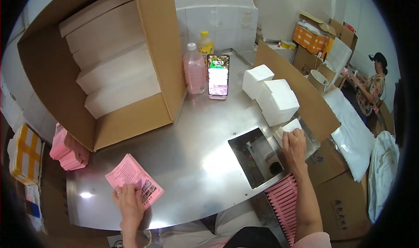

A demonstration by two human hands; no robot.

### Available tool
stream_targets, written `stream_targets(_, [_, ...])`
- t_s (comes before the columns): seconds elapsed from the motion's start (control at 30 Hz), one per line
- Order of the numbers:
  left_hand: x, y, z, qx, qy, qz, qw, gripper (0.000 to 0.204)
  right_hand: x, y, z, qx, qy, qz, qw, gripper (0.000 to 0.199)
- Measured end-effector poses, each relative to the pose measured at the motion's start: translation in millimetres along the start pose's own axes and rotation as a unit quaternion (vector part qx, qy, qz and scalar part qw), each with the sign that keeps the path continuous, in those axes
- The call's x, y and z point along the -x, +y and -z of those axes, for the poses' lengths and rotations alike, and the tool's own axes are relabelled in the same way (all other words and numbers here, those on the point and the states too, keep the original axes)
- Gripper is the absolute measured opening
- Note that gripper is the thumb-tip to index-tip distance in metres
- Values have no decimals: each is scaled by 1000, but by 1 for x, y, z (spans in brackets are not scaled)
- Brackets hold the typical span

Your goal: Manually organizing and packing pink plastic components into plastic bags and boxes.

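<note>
My left hand point(129, 200) rests at the near edge of a small stack of pink printed packets point(131, 173), its fingers bent and closed on the top one. The stack lies flat on the metal table point(187, 160). My right hand point(295, 147) is closed with its fingertips on a small white folded stack point(291, 125) in a clear plastic wrap. That hand is just right of a rectangular opening point(255, 156) in the table. Beyond it two blocks of white folded sheets point(277, 100) stand side by side. Its fingers partly hide what they grip.
An open carton point(133, 128) of white stacks stands at the left, beside piled pink packets point(70, 147). A phone point(218, 75) and two bottles point(195, 69) stand at the back. Pink packets fill a rack point(283, 204) below. Another person point(373, 84) sits far right.
</note>
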State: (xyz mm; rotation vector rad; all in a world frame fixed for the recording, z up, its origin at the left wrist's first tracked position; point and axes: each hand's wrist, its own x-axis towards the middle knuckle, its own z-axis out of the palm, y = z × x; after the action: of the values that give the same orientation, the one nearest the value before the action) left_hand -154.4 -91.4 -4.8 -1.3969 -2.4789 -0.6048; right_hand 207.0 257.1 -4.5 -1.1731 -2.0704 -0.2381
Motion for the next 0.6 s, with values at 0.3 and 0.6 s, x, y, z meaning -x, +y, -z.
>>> stream_targets(0.3, [-11,107,-24,226,-32,-141,963,16,7,8,3,-62,53,12,997,17])
stream_targets(0.6, [-2,140,-48,284,-83,-241,924,55,91,-138,53,-206,-129,383,891,32])
